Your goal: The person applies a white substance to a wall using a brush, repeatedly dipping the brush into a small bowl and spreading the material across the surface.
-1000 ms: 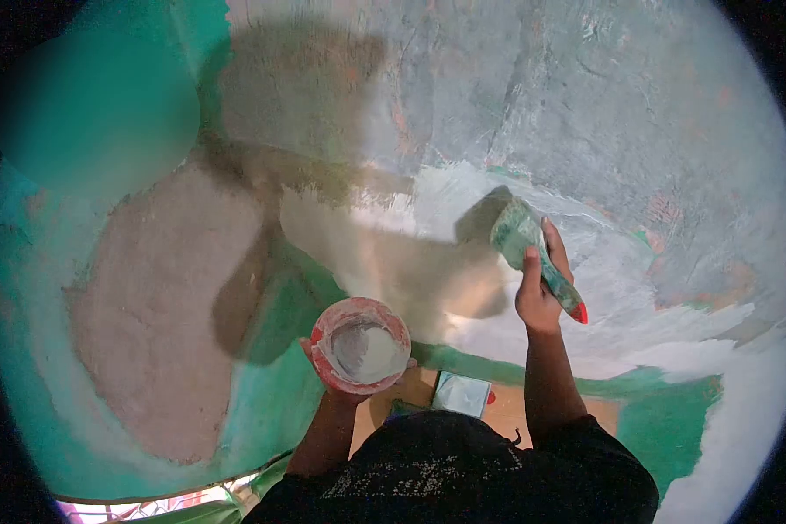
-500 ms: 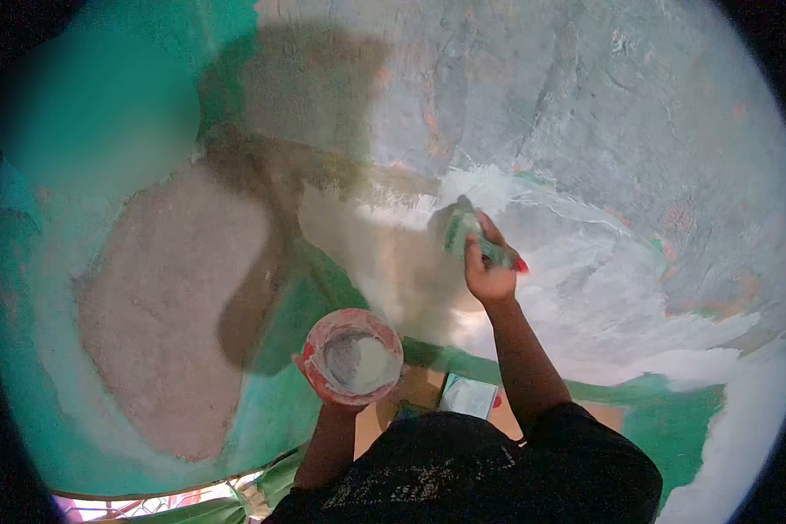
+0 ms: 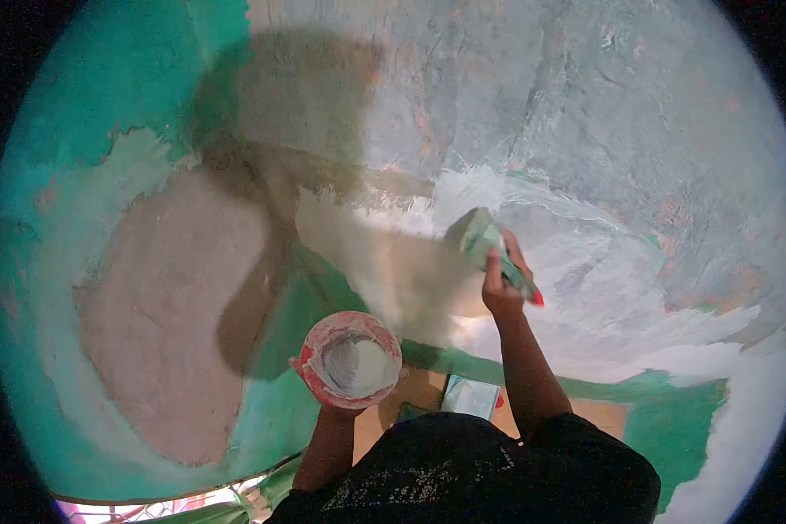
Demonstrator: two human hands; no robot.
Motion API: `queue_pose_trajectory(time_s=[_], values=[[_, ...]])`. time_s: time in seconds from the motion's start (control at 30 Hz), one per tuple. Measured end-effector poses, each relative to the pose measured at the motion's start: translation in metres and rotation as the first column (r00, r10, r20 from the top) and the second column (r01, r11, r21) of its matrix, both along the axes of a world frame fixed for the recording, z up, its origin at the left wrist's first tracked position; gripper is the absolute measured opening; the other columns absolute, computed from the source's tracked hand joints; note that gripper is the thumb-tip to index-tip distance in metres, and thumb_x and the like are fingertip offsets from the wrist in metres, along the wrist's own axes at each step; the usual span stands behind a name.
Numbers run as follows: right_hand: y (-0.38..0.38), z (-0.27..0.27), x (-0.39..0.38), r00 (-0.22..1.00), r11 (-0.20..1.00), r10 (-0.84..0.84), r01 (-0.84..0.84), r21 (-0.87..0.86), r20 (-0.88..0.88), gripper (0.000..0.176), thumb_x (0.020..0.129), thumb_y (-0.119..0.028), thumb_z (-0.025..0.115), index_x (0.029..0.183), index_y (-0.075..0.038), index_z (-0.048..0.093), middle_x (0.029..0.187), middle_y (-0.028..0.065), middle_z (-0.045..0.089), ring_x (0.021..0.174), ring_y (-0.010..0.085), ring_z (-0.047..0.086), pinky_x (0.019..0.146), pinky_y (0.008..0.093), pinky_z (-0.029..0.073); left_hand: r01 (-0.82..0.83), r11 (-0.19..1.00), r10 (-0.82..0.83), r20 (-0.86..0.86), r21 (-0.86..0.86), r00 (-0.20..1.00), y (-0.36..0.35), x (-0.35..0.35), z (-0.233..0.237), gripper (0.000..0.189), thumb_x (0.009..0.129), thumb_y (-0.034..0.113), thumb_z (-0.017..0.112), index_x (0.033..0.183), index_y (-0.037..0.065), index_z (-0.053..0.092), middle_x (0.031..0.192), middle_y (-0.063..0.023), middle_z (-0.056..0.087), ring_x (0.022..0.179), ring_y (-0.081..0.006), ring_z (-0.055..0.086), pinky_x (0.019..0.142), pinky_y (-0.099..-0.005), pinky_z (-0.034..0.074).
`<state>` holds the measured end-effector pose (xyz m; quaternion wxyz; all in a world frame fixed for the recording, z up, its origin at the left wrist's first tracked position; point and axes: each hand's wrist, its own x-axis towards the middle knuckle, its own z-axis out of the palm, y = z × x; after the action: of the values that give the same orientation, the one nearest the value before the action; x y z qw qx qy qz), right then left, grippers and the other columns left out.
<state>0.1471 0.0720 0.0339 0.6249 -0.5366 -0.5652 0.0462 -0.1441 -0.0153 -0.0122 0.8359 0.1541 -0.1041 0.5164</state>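
My right hand [image 3: 505, 288] is closed round a pale green, whitish-smeared tool [image 3: 485, 244] with a red tip at its lower end. The tool is at the wall, beside a patch of wet-looking white coating [image 3: 576, 306]; whether it touches the surface I cannot tell. Lower and to the left, my left hand [image 3: 336, 409] holds a round red bowl [image 3: 316, 384] from beneath. White paste [image 3: 374, 367] lies inside the bowl, mostly on its right side.
The wall [image 3: 585, 105] is grey above and green at the left, with a brownish bare patch [image 3: 175, 323]. A square pale-topped box [image 3: 470, 397] stands below, near my body. Green cloth [image 3: 279, 480] and a lattice opening [image 3: 183, 506] show at the lower left.
My right hand has moved slightly right and down along the wall with the green tool. The left hand and bowl are almost where they were.
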Motion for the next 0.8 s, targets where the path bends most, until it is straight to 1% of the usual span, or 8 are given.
queue_pose_trajectory(time_s=[0.07,0.1,0.23,0.33,0.37,0.5,0.6,0.8], values=[[-0.009,0.014,0.004,0.993,0.974,-0.116,0.116,0.195,-0.010,0.043,0.096,-0.015,0.052,0.132,0.009,0.048,0.121,0.0230,0.062,0.112,0.0254,0.061,0.095,0.0336,0.047,-0.005,1.000,0.007,0.084,-0.017,0.996,0.002,0.003,0.001,0.110,0.068,0.084,0.058,0.147,0.012,0.032,0.144,-0.0310,0.032,0.123,-0.0523,0.043,0.093,-0.0718,0.043],[-0.008,0.020,0.008,0.995,0.954,-0.034,0.059,0.293,-0.090,0.044,0.097,-0.018,0.053,0.132,0.009,0.049,0.120,0.0241,0.062,0.111,0.0260,0.061,0.094,0.0343,0.047,-0.006,0.999,0.010,0.127,-0.031,0.992,0.001,0.005,0.000,0.111,0.065,0.085,0.058,0.146,0.013,0.033,0.145,-0.0296,0.032,0.125,-0.0530,0.041,0.093,-0.0739,0.041],[-0.003,0.029,0.010,0.992,0.995,-0.083,0.078,-0.059,-0.095,0.043,0.097,-0.015,0.054,0.132,0.009,0.049,0.120,0.0216,0.063,0.112,0.0234,0.060,0.094,0.0319,0.046,0.019,0.999,-0.007,0.248,-0.046,0.969,-0.008,0.014,0.008,0.112,0.063,0.086,0.060,0.146,0.014,0.035,0.145,-0.0275,0.033,0.130,-0.0538,0.036,0.093,-0.0781,0.038],[0.004,0.003,0.014,0.999,1.000,0.027,-0.027,-0.015,0.044,0.042,0.095,-0.015,0.056,0.134,0.000,0.052,0.093,0.0147,0.071,0.080,0.0154,0.067,0.070,0.0281,0.052,0.062,0.998,-0.065,0.196,0.021,0.979,0.000,0.015,-0.002,0.111,0.065,0.083,0.063,0.146,0.013,0.033,0.145,-0.0274,0.033,0.131,-0.0531,0.034,0.093,-0.0789,0.037],[0.010,-0.010,0.013,0.997,0.987,0.081,-0.080,0.143,-0.004,0.044,0.093,-0.012,0.059,0.134,0.003,0.051,0.105,0.0190,0.069,0.091,0.0181,0.067,0.078,0.0288,0.052,0.080,0.996,-0.086,0.156,0.044,0.984,0.001,0.014,-0.007,0.110,0.066,0.082,0.063,0.146,0.013,0.033,0.145,-0.0273,0.033,0.132,-0.0529,0.033,0.093,-0.0793,0.036],[-0.018,-0.012,0.030,0.987,0.995,-0.081,0.088,0.049,-0.140,0.048,0.096,-0.019,0.054,0.136,0.007,0.046,0.127,0.0274,0.058,0.115,0.0290,0.061,0.096,0.0366,0.048,0.046,0.998,-0.047,0.033,0.038,0.998,0.001,0.013,-0.002,0.110,0.066,0.078,0.066,0.147,0.012,0.032,0.147,-0.0280,0.031,0.131,-0.0532,0.035,0.093,-0.0794,0.036],[-0.061,0.012,0.045,0.930,0.931,-0.357,0.346,-0.118,-0.086,0.051,0.097,-0.021,0.051,0.138,0.009,0.044,0.128,0.0300,0.056,0.119,0.0337,0.058,0.098,0.0383,0.047,0.078,0.996,-0.080,0.062,0.032,0.995,-0.001,0.018,-0.003,0.109,0.066,0.076,0.068,0.147,0.013,0.032,0.148,-0.0279,0.029,0.131,-0.0536,0.035,0.092,-0.0797,0.037],[-0.088,-0.027,0.122,0.752,0.739,-0.658,0.634,0.227,0.043,0.048,0.097,-0.017,0.052,0.135,0.010,0.046,0.121,0.0308,0.060,0.105,0.0363,0.066,0.084,0.0377,0.054,0.185,0.982,-0.187,0.137,0.026,0.973,0.001,0.033,-0.003,0.107,0.066,0.072,0.073,0.147,0.015,0.033,0.150,-0.0278,0.025,0.131,-0.0545,0.034,0.089,-0.0803,0.039]])
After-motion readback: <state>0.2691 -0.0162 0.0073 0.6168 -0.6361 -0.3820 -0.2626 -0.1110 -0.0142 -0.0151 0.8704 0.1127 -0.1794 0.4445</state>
